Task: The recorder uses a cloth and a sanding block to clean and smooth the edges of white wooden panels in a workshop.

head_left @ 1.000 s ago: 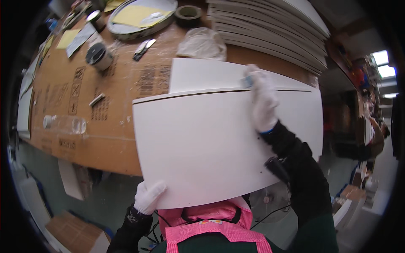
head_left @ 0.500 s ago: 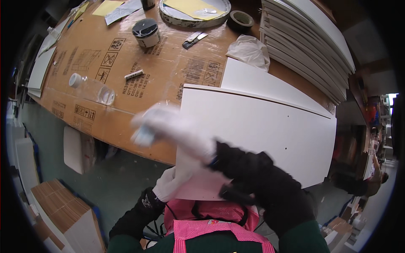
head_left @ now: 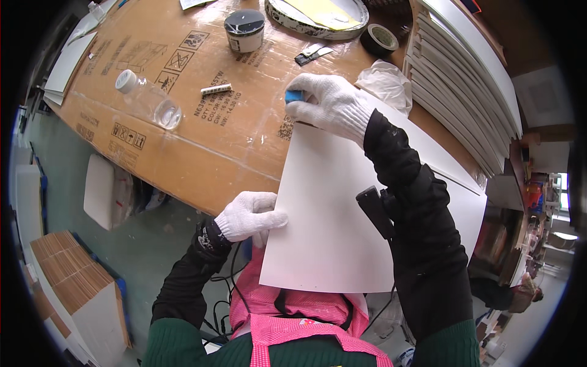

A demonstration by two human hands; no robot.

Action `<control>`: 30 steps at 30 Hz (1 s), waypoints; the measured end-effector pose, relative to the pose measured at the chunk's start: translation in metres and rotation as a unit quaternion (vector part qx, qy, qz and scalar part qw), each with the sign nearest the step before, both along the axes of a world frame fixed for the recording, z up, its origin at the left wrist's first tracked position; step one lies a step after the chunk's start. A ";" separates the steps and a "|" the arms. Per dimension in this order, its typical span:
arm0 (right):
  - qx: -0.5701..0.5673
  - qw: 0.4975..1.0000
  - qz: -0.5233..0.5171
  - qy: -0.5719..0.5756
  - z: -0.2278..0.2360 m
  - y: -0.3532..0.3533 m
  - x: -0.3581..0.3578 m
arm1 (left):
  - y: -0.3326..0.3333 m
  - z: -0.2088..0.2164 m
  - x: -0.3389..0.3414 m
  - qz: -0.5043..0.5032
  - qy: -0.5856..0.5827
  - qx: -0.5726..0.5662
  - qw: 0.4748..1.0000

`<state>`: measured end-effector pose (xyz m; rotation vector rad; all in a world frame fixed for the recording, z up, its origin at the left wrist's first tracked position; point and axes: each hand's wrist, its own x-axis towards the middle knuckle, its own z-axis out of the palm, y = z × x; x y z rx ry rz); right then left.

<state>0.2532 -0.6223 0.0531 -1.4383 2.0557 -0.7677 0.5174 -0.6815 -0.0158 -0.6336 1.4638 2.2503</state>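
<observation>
A white flat panel [head_left: 330, 220] lies in front of me, its near edge against my pink apron [head_left: 269, 290]. My left hand [head_left: 251, 215], in a white knit glove, grips the panel's left edge, thumb on top and fingers partly hidden beneath. At the panel's far left corner my right hand [head_left: 333, 107], also gloved, is closed around a small blue block [head_left: 294, 96], mostly covered by the fingers. A second white panel [head_left: 449, 160] shows beyond the first. Beside my right forearm is a black oblong object [head_left: 374, 211].
Cardboard covers the table [head_left: 208, 159]. On it are a clear bottle [head_left: 147, 101], a white stick [head_left: 216, 89], a dark-lidded tub [head_left: 244, 30], a utility knife [head_left: 313, 54], a tape roll [head_left: 379, 40] and crumpled white plastic [head_left: 386, 85]. White panels [head_left: 461, 79] stack at right.
My right hand has swept away from me and rightward to the panel's far corner with the blue block. My left hand has moved farther up the panel's left edge. The view has shifted.
</observation>
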 end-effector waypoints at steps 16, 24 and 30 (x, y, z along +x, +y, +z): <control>-0.115 0.983 -0.144 0.021 -0.018 0.004 -0.004 | -0.004 -0.001 0.004 -0.005 0.021 -0.021 1.000; -0.111 0.977 -0.178 0.032 -0.025 0.021 0.024 | 0.002 -0.002 -0.003 -0.004 0.042 -0.036 0.998; -0.109 0.944 -0.252 0.181 -0.019 0.084 0.020 | 0.004 -0.011 0.004 0.044 0.033 -0.080 0.995</control>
